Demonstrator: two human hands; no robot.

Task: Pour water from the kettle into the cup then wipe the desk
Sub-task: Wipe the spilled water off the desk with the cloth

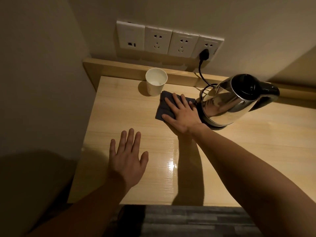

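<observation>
A dark grey folded cloth (pixel 163 106) lies on the light wooden desk (pixel 130 117), between the cup and the kettle. My right hand (pixel 182 113) lies flat on the cloth, fingers spread, pressing it down. A white paper cup (pixel 156 82) stands upright at the back of the desk, just left of the cloth; something pale shows at its bottom. The steel kettle (pixel 229 100) with a black lid and handle sits on its base to the right, touching distance from my right hand. My left hand (pixel 127 156) rests flat on the desk nearer to me, holding nothing.
A black cord (pixel 201 72) runs from the kettle base to a plug in the rightmost wall socket (pixel 207 47). A raised wooden ledge (pixel 130 69) borders the desk's back. A wall stands close on the left. The desk's near edge meets a grey striped floor (pixel 188 221).
</observation>
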